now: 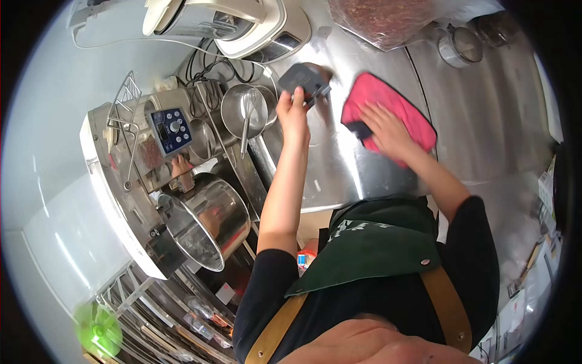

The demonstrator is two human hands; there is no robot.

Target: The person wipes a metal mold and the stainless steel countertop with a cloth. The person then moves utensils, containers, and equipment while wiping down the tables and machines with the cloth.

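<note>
My left hand [294,120] is closed on a dark grey, flat, box-like object [301,79], lifted over the steel counter [336,170]; its exact kind is not clear. A pink cloth [415,118] with a dark edge lies spread on the counter to the right. On top of it rests my right hand [386,128], fingers stretched out flat and slightly blurred. By that hand's fingertips a black patch [359,129] shows, perhaps a folded part of the cloth.
Left of the counter stand a steel bowl with a whisk [247,112], a control panel [171,130] and a large steel pot [212,218]. A white blender base [273,36], a plastic-wrapped brown mass [385,21] and a lidded jar [461,47] line the far side.
</note>
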